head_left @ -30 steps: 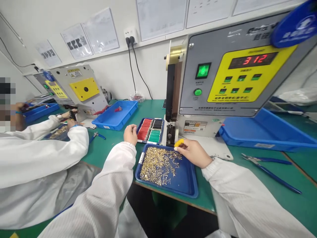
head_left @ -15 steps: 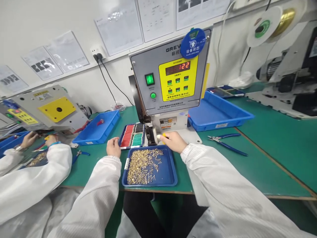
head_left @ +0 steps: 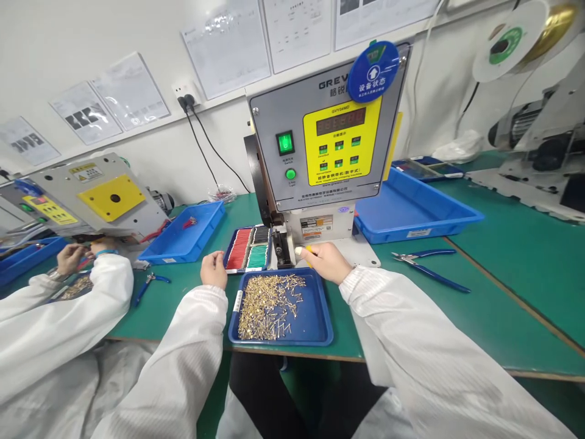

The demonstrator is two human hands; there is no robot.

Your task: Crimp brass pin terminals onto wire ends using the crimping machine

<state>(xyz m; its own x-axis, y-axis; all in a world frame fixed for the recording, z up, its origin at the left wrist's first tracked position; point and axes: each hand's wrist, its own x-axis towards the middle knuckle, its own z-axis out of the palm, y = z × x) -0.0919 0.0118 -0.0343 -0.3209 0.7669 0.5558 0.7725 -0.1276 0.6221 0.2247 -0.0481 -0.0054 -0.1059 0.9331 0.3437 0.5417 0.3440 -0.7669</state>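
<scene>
My left hand (head_left: 213,269) has its fingers pinched together at the left edge of a small tray (head_left: 234,269) of red, black and green wire pieces; whatever is between the fingertips is too small to make out. My right hand (head_left: 326,261) is closed just right of the black crimping head (head_left: 282,249) at the machine's base. A white covering is on its thumb, and a bit of yellow shows by the fingers; what they hold is hidden. Between my forearms lies a blue tray (head_left: 315,326) with many small brass terminals (head_left: 262,308), heaped to its left side.
The grey crimping machine (head_left: 286,167) rises behind the trays. Blue-handled pliers (head_left: 432,265) lie at right, before a large blue bin (head_left: 425,210). Left are another blue bin (head_left: 183,231), small cutters (head_left: 148,283), and a co-worker's hands (head_left: 70,256) at a second machine (head_left: 98,198).
The view has shifted slightly. Red digits lit on the machine's display earlier are now dim. My hands keep nearly the same places, while the co-worker's hands have come closer together.
</scene>
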